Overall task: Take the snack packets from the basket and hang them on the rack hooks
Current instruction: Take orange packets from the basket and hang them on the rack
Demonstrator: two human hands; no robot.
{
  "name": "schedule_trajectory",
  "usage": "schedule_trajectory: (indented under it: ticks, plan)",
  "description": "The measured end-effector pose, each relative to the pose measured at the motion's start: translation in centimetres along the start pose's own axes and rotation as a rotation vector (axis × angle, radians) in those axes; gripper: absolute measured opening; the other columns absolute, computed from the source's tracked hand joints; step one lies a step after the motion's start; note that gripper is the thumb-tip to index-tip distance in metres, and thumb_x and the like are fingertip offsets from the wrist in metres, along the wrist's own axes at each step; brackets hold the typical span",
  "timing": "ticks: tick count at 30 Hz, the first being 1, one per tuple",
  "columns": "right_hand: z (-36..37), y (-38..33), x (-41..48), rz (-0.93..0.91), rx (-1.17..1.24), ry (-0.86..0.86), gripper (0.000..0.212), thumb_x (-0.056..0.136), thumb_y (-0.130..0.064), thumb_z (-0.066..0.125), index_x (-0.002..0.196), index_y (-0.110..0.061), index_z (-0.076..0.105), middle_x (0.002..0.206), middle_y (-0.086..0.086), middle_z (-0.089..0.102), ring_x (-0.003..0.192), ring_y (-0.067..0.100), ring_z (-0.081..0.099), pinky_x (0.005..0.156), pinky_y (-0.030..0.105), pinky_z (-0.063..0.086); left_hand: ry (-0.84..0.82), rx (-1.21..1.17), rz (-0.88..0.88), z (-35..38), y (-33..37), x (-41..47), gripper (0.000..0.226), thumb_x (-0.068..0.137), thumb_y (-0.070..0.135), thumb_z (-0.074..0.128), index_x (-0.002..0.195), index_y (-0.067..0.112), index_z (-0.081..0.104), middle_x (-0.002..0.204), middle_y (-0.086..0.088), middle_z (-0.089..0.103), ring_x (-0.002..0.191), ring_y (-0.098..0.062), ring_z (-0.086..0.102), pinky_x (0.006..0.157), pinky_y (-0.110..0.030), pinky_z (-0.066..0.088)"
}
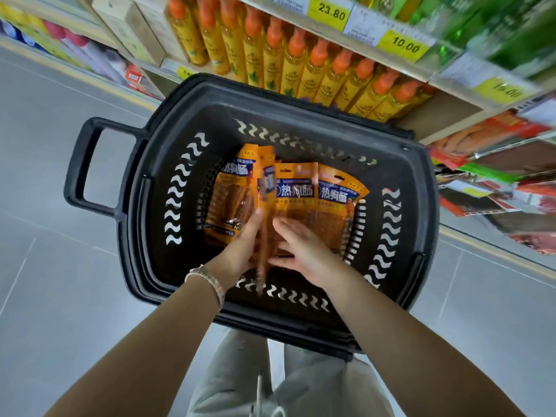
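A black plastic basket (144, 224) stands on the floor below me, with several orange snack packets (328, 206) lying in its bottom. My left hand (237, 251), with a bracelet on the wrist, grips a bunch of packets (264, 182) held on edge, upright and blurred. My right hand (304, 251) lies flat with fingers spread on the packets lying at the right. No rack hooks can be made out clearly.
Shelves run along the top with yellow bottles (288, 64) capped in orange and price tags (331, 10). Red and green hanging packets (496, 182) fill the right side. Grey tiled floor (45, 266) lies left of the basket. The basket's handle (81, 167) sticks out left.
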State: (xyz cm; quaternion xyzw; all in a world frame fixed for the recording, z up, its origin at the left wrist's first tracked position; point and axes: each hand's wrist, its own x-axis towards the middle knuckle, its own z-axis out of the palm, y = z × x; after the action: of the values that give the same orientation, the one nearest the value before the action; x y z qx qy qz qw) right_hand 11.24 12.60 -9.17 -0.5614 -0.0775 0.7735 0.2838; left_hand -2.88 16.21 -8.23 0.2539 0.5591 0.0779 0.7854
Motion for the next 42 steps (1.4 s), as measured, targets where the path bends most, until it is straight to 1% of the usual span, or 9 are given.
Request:
schedule_trajectory:
  ticks: [3,6,11,17,25,31,36,40,42]
  plan:
    - [0.9,0.4,0.3,-0.004,0.037,-0.084,0.043,0.085,-0.059,0.047,0.120,-0.036,0.055,0.120,-0.009,0.059,0.109,0.012,0.059,0.090,0.039,0.051,-0.038,-0.037,0.133,-1.5,-0.4,-0.2,0.056,0.080,0.070,0.046,0.123,0.036,0.058,0.121,0.006,0.066,0.111,-0.013,0.062,0.089,-0.037,0.054]
    - [0.0,0.6,1.4,-0.102,-0.069,0.126,0.030,0.097,-0.043,0.040,0.119,-0.027,0.054,0.108,-0.005,0.068,0.099,0.011,0.065,0.080,0.025,0.051,0.332,0.059,0.076,-3.2,-0.9,0.1,0.026,0.087,0.053,0.056,0.107,0.036,0.060,0.106,0.005,0.070,0.101,-0.019,0.066,0.094,-0.049,0.050]
    - [-5.2,1.3,5.0,-0.033,-0.331,0.627,0.024,0.096,-0.035,0.047,0.118,-0.027,0.048,0.106,-0.007,0.057,0.082,0.010,0.057,0.063,0.025,0.044,0.480,0.048,0.015,-5.6,-1.3,1.0,0.021,0.094,0.035,0.053,0.112,0.027,0.061,0.105,-0.003,0.070,0.097,-0.026,0.067,0.091,-0.049,0.052]
    - [-8.1,2.0,9.4,0.013,-0.350,0.774,0.037,0.086,-0.028,0.066,0.118,-0.017,0.052,0.097,-0.002,0.056,0.070,0.009,0.050,0.067,0.028,0.043,0.567,0.026,0.022,-6.7,-2.0,1.3,0.012,0.093,0.035,0.050,0.103,0.035,0.057,0.111,-0.001,0.066,0.103,-0.026,0.063,0.094,-0.050,0.049]
    - [-6.5,2.0,6.5,-0.122,-0.596,0.547,0.005,0.093,-0.035,0.053,0.094,-0.030,0.051,0.095,-0.004,0.059,0.066,0.010,0.056,0.051,0.023,0.044,0.501,0.032,0.018,-5.7,-1.4,0.7,0.030,0.095,0.042,0.046,0.124,0.035,0.052,0.113,0.004,0.065,0.104,-0.021,0.061,0.094,-0.044,0.048]
    - [-1.8,-0.4,0.8,-0.397,-0.660,0.344,0.017,0.095,-0.022,0.051,0.082,-0.031,0.046,0.085,-0.006,0.061,0.071,-0.002,0.065,0.054,0.010,0.049,0.430,-0.033,-0.004,-2.5,1.3,-0.8,0.049,0.090,0.056,0.049,0.122,0.020,0.057,0.113,-0.006,0.068,0.101,-0.025,0.065,0.093,-0.046,0.050]
    - [1.6,-1.9,-3.1,-0.526,-0.809,0.219,0.033,0.094,-0.031,0.053,0.126,-0.025,0.047,0.120,-0.006,0.059,0.106,0.007,0.057,0.091,0.023,0.047,0.304,-0.012,0.142,1.3,4.0,-2.9,0.039,0.092,0.054,0.046,0.105,0.022,0.063,0.101,-0.008,0.067,0.086,-0.024,0.066,0.074,-0.037,0.055]
    - [2.1,-4.2,-6.2,-0.502,-0.713,0.115,0.035,0.098,-0.029,0.046,0.132,-0.022,0.046,0.125,-0.007,0.053,0.113,0.008,0.052,0.090,0.016,0.041,0.261,0.040,0.234,2.5,5.9,-5.3,0.066,0.069,0.071,0.058,0.115,0.024,0.059,0.099,-0.005,0.072,0.088,-0.025,0.070,0.073,-0.042,0.058]
    - [2.0,-5.2,-7.8,-0.495,-0.697,0.095,0.035,0.100,-0.023,0.041,0.134,-0.020,0.047,0.134,-0.001,0.049,0.118,0.017,0.052,0.095,0.023,0.042,0.246,0.093,0.319,3.0,6.6,-6.2,0.042,0.072,0.059,0.067,0.101,0.028,0.065,0.087,-0.002,0.072,0.072,-0.020,0.070,0.063,-0.037,0.057]
